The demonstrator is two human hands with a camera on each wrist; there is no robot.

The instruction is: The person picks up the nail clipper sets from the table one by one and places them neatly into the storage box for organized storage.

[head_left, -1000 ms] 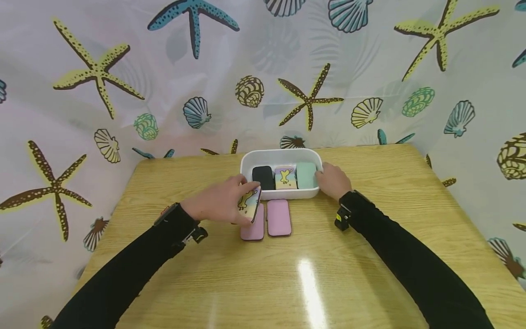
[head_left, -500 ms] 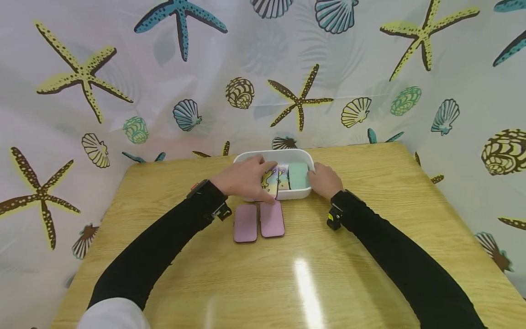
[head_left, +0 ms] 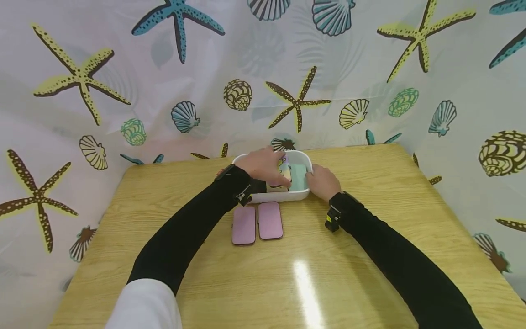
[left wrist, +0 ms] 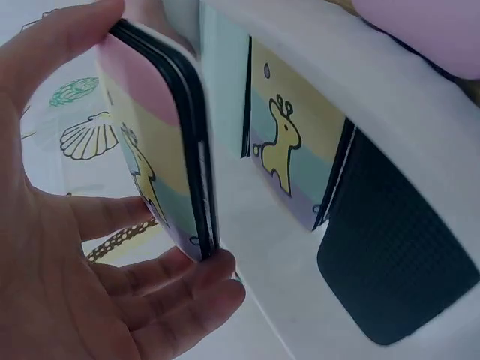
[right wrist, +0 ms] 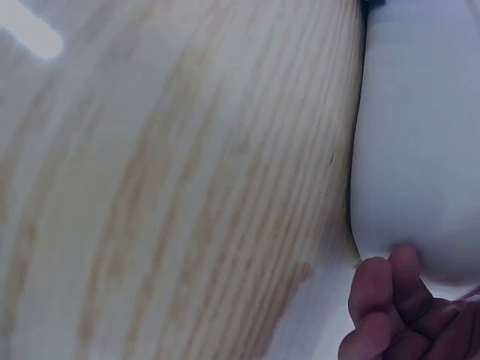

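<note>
My left hand (head_left: 265,165) pinches a slim rounded case (left wrist: 142,112) with pastel stripes and a giraffe print, between thumb and fingertips. It holds this case upright over the white bin (head_left: 279,197). Inside the bin lie a second giraffe-print case (left wrist: 289,142), a black case (left wrist: 397,262) and a mint-green case (head_left: 298,178). My left hand and wrist partly cover the bin's left side in the head view. At the bin's right end, my right hand (head_left: 323,183) grips the wall, with curled fingers (right wrist: 371,289) against its outside.
Two pink cases (head_left: 244,225) lie side by side on the wooden table (head_left: 349,274), just in front of the bin. Behind the table hangs a white cloth (head_left: 230,55) printed with starfish and shells.
My left hand has carried the giraffe-print case from above the pink cases rightward and away, over the bin. My right hand stays at the bin's right end. The head view has shifted slightly.
</note>
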